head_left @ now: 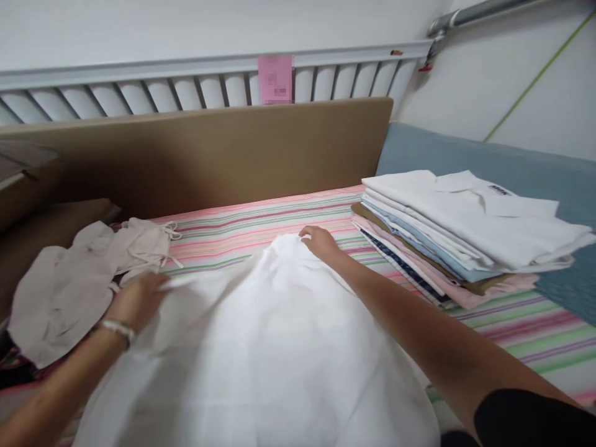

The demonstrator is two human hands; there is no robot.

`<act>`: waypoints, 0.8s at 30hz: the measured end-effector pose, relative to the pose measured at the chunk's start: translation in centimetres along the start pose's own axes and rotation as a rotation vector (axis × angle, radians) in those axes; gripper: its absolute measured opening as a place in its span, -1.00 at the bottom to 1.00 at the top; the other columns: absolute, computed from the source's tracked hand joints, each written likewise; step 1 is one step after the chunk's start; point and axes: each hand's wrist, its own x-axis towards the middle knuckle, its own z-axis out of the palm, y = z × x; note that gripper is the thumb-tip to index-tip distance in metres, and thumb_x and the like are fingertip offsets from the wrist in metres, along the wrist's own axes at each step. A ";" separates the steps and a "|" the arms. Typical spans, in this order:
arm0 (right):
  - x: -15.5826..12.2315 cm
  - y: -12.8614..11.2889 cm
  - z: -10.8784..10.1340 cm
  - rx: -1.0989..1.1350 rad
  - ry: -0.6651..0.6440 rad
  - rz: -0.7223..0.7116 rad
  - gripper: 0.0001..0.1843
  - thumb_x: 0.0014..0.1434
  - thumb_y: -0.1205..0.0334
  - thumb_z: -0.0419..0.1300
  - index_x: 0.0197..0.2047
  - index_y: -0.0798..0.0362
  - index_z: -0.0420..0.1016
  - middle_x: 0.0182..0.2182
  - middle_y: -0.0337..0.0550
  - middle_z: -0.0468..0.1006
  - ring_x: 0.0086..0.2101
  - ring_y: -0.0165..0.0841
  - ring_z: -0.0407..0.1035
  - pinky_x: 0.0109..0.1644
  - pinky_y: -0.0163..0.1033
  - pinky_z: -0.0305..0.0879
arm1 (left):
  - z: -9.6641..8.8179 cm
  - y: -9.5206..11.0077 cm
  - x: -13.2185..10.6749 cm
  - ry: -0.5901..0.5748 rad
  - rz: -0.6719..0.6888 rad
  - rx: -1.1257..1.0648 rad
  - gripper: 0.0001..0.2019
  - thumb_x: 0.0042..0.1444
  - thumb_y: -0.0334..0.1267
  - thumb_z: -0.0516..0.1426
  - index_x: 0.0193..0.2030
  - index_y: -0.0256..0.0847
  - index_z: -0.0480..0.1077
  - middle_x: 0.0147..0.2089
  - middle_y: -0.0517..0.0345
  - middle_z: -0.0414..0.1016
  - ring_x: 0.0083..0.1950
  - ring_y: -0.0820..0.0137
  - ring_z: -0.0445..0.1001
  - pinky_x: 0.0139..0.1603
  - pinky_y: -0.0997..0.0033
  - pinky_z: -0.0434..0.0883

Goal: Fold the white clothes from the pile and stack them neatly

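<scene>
A large white garment (279,347) spreads over the striped sheet in front of me, its near part reaching the bottom of the view. My right hand (321,243) is closed on its far edge, the fabric bunched up at the fingertips. At the garment's left edge, my left hand (139,301), with a pale band on the wrist, is slightly blurred; its fingers pinch the cloth. The garment's exact cut is hidden by its folds.
To the right lies a stack of folded clothes (419,230), a white collared shirt on top. Crumpled pale clothing (65,292) lies at left beside cardboard boxes (28,186). A brown board (233,161) stands along the back before a white radiator (186,93). Underneath is a striped sheet (535,335).
</scene>
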 end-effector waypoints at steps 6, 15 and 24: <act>-4.2 -0.3 0.1 -0.095 0.274 -0.408 -0.67 0.15 0.43 -0.04 -0.13 0.04 0.46 -0.10 -0.09 0.48 -0.04 -0.26 0.26 0.10 -0.09 0.09 | 0.9 3.8 0.2 0.322 0.080 0.193 -0.60 0.13 -0.18 -0.02 0.10 -0.23 0.28 0.26 -0.11 0.13 0.27 0.08 0.05 0.16 -0.06 0.11; -9.4 1.0 4.2 -0.308 -0.172 -0.636 -0.52 0.23 -0.03 -0.07 0.19 -0.15 0.20 0.22 -0.16 0.13 0.21 -0.23 -0.02 0.23 0.05 -0.11 | 10.7 4.1 -4.1 -0.244 0.125 0.114 -0.47 0.18 0.08 -0.23 0.28 0.07 0.00 0.37 0.21 -0.10 0.36 0.13 -0.17 0.21 -0.21 -0.07; -5.6 5.1 3.3 -0.354 -0.181 -0.225 -0.45 0.24 0.00 -0.11 0.27 -0.09 0.05 0.28 -0.06 -0.06 0.25 -0.15 -0.20 0.24 0.11 -0.21 | 9.8 -1.0 -1.5 -0.248 -0.101 0.162 -0.43 0.17 0.09 -0.29 0.31 0.04 -0.10 0.40 0.17 -0.24 0.37 0.12 -0.24 0.23 -0.21 -0.13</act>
